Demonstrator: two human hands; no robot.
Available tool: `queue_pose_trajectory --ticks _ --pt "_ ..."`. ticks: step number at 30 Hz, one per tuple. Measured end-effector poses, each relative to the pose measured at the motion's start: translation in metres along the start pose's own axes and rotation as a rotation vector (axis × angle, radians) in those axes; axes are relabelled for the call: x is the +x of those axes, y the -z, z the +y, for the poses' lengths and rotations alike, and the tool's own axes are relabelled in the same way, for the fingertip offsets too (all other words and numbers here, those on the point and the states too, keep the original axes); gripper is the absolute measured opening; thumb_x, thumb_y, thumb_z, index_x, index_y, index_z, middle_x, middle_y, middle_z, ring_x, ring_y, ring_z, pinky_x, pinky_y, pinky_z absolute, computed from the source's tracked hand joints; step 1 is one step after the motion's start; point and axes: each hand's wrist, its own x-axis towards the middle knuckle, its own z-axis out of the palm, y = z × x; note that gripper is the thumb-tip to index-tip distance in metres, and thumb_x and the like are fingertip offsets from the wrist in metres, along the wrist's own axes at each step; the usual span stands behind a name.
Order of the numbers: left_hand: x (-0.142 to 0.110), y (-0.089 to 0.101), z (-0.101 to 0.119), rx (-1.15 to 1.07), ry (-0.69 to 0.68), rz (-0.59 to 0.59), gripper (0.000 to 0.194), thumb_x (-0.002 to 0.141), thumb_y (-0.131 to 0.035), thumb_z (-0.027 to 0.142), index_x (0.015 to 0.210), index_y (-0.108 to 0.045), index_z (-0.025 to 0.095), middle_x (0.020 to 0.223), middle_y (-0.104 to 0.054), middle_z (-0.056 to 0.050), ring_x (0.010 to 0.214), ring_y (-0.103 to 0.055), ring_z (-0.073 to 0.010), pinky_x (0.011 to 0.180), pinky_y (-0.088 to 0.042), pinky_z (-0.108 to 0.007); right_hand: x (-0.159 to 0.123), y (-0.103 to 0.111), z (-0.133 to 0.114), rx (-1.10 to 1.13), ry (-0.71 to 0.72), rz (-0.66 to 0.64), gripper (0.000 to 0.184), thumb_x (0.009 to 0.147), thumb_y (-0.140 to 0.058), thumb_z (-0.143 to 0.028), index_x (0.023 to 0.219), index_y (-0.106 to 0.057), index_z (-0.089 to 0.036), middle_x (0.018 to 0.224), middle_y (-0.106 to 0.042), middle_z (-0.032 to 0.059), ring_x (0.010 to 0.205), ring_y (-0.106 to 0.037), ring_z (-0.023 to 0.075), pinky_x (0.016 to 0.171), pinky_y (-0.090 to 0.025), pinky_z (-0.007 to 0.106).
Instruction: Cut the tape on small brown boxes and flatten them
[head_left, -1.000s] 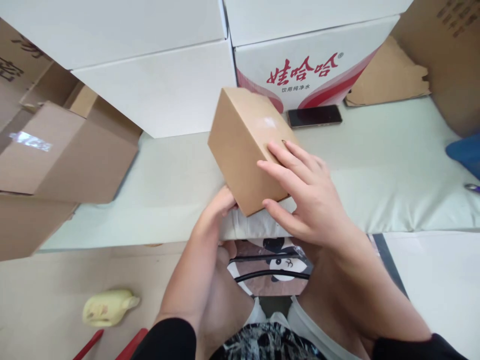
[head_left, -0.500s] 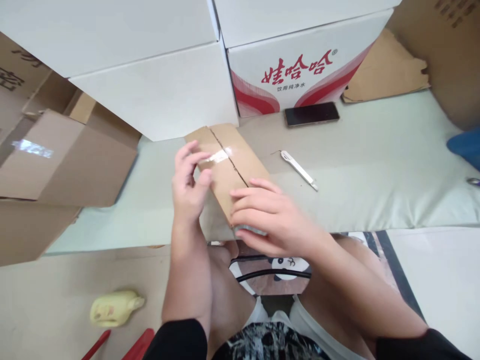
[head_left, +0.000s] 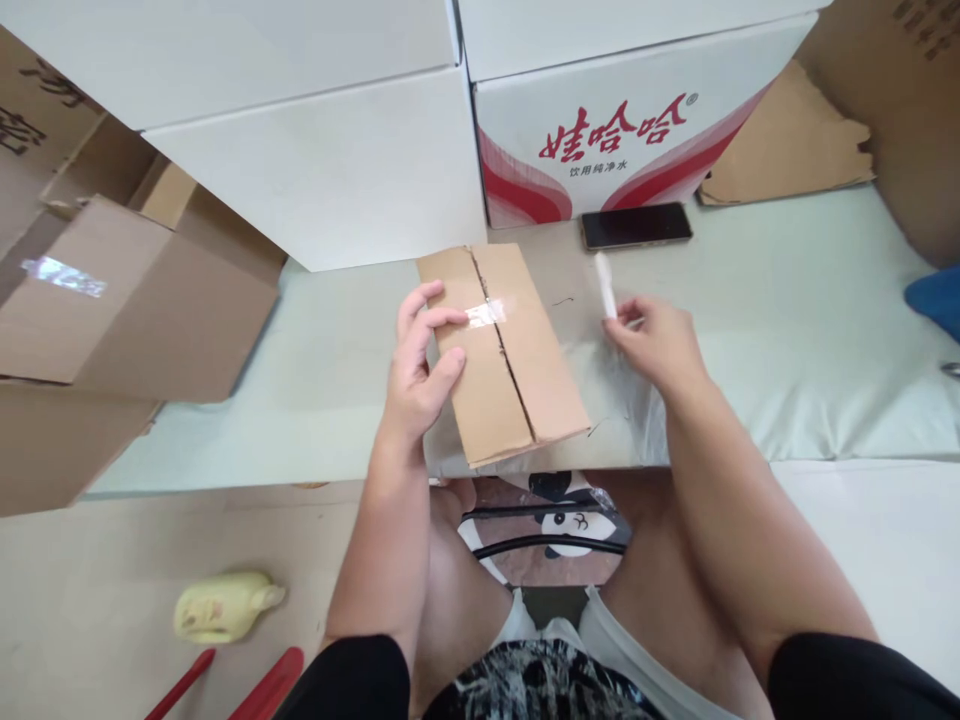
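A small brown cardboard box [head_left: 480, 380] lies at an angle on the covered surface, a dark seam running along its top and a short piece of clear tape across that seam. My left hand [head_left: 424, 365] rests at the box's left edge, fingers spread, with the index fingertip by the tape and the thumb over the top. To the right of the box, my right hand [head_left: 660, 340] pinches a slim white utility knife [head_left: 606, 285] between thumb and fingers. The knife's rounded end points away from me; its near end is hidden in the fingers.
Behind the box stand stacked white cartons [head_left: 322, 180]. A black phone [head_left: 637, 227] lies before the printed carton [head_left: 622, 140]. Open brown cartons [head_left: 172, 310] stand at left. A yellow bottle [head_left: 225, 607] lies on the floor. Flat cardboard [head_left: 787, 145] leans at back right.
My right hand has left the box's near corner, moved right and picked up the utility knife from the surface. My left hand stays at the box's left side.
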Motion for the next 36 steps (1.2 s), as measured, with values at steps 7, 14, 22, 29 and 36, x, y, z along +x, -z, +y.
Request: queue_pose_trajectory --ticks 7,14,22,29,36 --pt "0.003 -0.018 0.027 0.107 -0.053 -0.076 0.048 0.103 -0.041 0.067 0.127 -0.061 0.030 0.161 -0.049 -0.012 0.154 -0.044 -0.0350 0.125 -0.038 -0.062 -0.036 0.024 -0.043 0.782 0.512 0.119 0.016 0.085 -0.073 -0.034 0.083 -0.058 -0.028 0.082 -0.065 -0.0025 0.066 -0.068 0.0152 0.066 -0.061 0.035" --pt "0.004 -0.032 0.041 0.143 -0.088 -0.083 0.048 0.105 -0.035 0.062 0.129 -0.060 0.029 0.169 -0.043 -0.011 0.157 -0.040 -0.0344 0.129 -0.031 -0.064 -0.057 0.023 -0.062 0.405 0.617 0.156 0.009 0.086 -0.068 -0.025 0.078 -0.063 -0.028 0.076 -0.069 0.0002 0.066 -0.063 0.0173 0.064 -0.053 0.036" --pt "0.006 -0.034 0.042 0.151 -0.067 -0.082 0.050 0.105 -0.033 0.065 0.127 -0.061 0.030 0.168 -0.044 -0.009 0.157 -0.040 -0.0325 0.130 -0.030 -0.061 -0.060 0.028 -0.066 0.314 0.753 0.169 0.007 0.078 -0.063 -0.017 0.075 -0.064 -0.024 0.077 -0.069 0.0001 0.068 -0.060 0.0160 0.065 -0.049 0.034" --pt "0.004 -0.037 0.042 0.157 -0.041 -0.005 0.047 0.104 -0.035 0.064 0.123 -0.063 0.030 0.163 -0.049 -0.008 0.154 -0.043 -0.0340 0.129 -0.030 -0.061 -0.060 0.045 -0.059 0.661 0.636 0.067 0.017 0.072 -0.057 -0.014 0.059 -0.064 -0.023 0.057 -0.060 -0.0017 0.052 -0.054 0.0146 0.050 -0.037 0.033" --pt "0.003 -0.038 0.040 0.172 -0.023 0.038 0.051 0.102 -0.036 0.069 0.122 -0.062 0.030 0.157 -0.050 -0.010 0.152 -0.043 -0.0347 0.127 -0.033 -0.062 -0.038 0.033 -0.038 0.959 0.407 0.307 0.037 0.094 -0.048 -0.050 0.068 -0.061 -0.028 0.062 -0.053 0.0029 0.056 -0.058 0.0216 0.053 -0.046 0.038"
